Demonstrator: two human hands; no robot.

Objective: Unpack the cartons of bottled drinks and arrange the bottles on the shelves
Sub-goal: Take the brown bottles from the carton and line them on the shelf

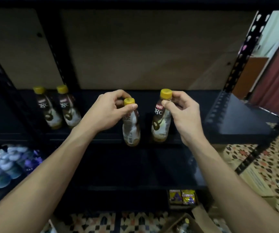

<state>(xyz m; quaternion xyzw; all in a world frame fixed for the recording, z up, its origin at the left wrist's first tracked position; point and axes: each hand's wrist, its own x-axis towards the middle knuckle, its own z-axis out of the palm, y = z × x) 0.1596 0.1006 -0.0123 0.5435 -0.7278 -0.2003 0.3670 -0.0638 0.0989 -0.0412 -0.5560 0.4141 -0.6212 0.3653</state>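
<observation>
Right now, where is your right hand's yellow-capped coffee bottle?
Head view, right of centre: the yellow-capped coffee bottle is at the dark shelf's front edge, pinched by the right hand, beside the bottle in the left hand.

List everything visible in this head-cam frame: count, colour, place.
left-held bottle: 1, brown-and-white label, yellow cap, middle shelf front
right-held bottle: 1, same colours, beside it on the right
shelved bottles: 2, same colours, upright side by side, middle shelf left
shelf rack: 1, black, slotted uprights, brown back panel
water bottles: one pack, count unclear, pale blue, lower shelf far left
snack packets: 2, purple and yellow, bottom shelf right
carton: 1, brown cardboard, floor bottom right
floor: patterned tiles, right and bottom
curtain: 1, red, far right
left hand: 1, fingers pinch its bottle's neck
right hand: 1, fingers pinch its bottle's neck
</observation>
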